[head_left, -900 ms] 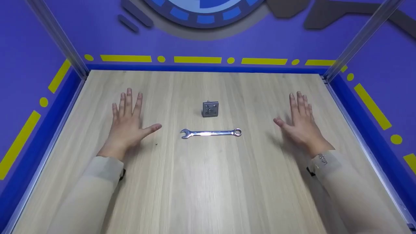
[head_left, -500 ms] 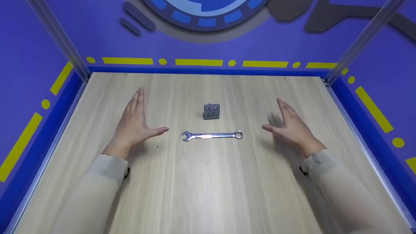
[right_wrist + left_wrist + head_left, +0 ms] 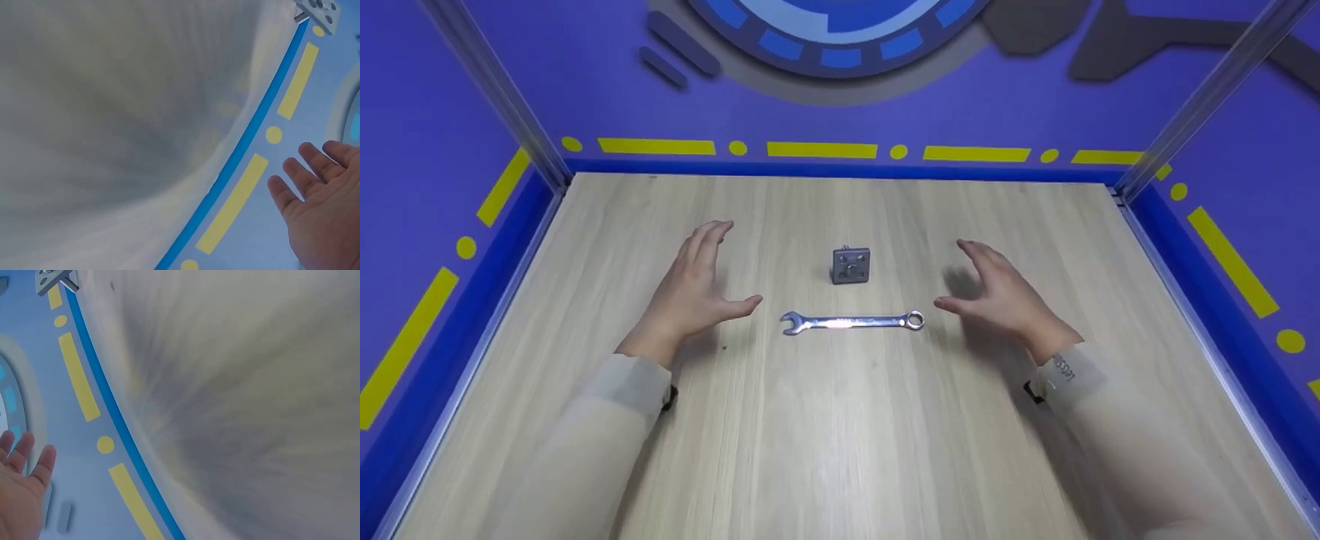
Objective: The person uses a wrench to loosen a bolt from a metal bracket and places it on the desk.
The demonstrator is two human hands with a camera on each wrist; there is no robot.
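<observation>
A shiny combination wrench [image 3: 851, 322] lies across the middle of the table, its jawed end to the left and its ring end to the right. Just behind it stands a square grey metal plate [image 3: 851, 266] with holes, upright, a bolt-like part at its centre; what is behind it is mostly hidden. My left hand [image 3: 690, 289] hovers left of the wrench, thumb spread away from slightly bent fingers, holding nothing. On the other side my right hand [image 3: 1009, 296] is held in a similar pose, its thumb near the ring end but apart from it. In both wrist views a corner of the plate [image 3: 52, 280] shows.
The wood-grain table [image 3: 840, 450] is bounded by blue-purple panels [image 3: 840, 112] with yellow marks at the back and sides. Metal posts [image 3: 502, 90] rise at the back corners.
Both hands have moved inward, toward the wrench and plate, and their fingers have turned and bent slightly inward. The wrench and plate stay in place on the table; the head view has tilted a little.
</observation>
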